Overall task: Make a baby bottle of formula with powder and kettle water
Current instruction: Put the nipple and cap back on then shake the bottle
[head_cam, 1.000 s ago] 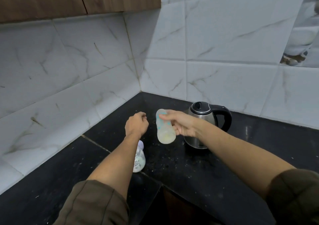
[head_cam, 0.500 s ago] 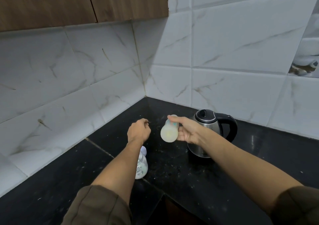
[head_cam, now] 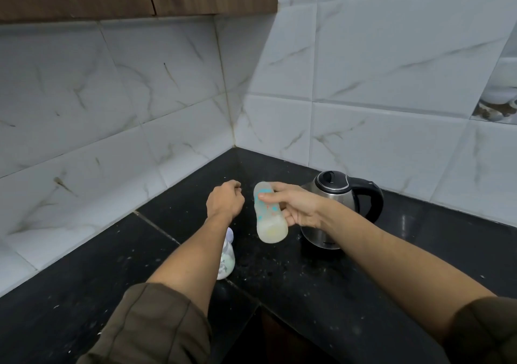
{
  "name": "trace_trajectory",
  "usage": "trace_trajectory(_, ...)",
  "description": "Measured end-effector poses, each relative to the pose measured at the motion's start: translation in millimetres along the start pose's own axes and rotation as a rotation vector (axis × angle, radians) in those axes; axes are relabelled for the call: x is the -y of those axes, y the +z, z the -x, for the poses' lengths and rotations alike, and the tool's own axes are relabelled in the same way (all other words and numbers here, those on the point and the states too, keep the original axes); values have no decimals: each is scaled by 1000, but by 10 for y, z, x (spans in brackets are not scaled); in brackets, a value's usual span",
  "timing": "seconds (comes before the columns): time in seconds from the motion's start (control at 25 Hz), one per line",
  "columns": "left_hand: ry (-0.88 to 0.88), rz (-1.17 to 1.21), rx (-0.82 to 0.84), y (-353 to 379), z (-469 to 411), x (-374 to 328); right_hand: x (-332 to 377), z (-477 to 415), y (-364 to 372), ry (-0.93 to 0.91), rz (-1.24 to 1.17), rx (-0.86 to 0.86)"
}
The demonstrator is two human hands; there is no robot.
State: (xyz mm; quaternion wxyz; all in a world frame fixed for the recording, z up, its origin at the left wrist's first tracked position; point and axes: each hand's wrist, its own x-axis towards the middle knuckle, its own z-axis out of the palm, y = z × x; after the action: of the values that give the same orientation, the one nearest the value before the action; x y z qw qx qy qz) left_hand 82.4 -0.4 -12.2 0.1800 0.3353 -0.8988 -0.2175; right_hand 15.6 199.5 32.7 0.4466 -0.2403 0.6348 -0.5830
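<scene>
Right hand (head_cam: 298, 208): arm outstretched, fingers wrapped around the bottle (head_cam: 269, 213), held tilted above the counter (head_cam: 321, 293) just in front of the kettle (head_cam: 333, 210). Left hand (head_cam: 224, 202): raised beside it, curled into a loose fist, holding nothing visible. Second bottle (head_cam: 226, 260): on counter, partly hidden by left forearm.

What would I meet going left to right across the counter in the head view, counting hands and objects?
Left hand, closed in a fist → small bottle standing on the counter, partly behind the left forearm → baby bottle held tilted in the air → right hand gripping it → kettle, lid shut.
</scene>
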Motion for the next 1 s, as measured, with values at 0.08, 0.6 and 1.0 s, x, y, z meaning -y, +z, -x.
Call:
trace_trajectory(0.08,3,-2,1,4,-9,20,29,-70,-42,-13,-149,-158)
trace_trajectory(0.6,5,-6,20,20,-55,123,227,-20,-91,-411,-358,-8)
trace_trajectory(1.0,0,-5,-1,11,-92,105,222,79,-86,-434,35,118)
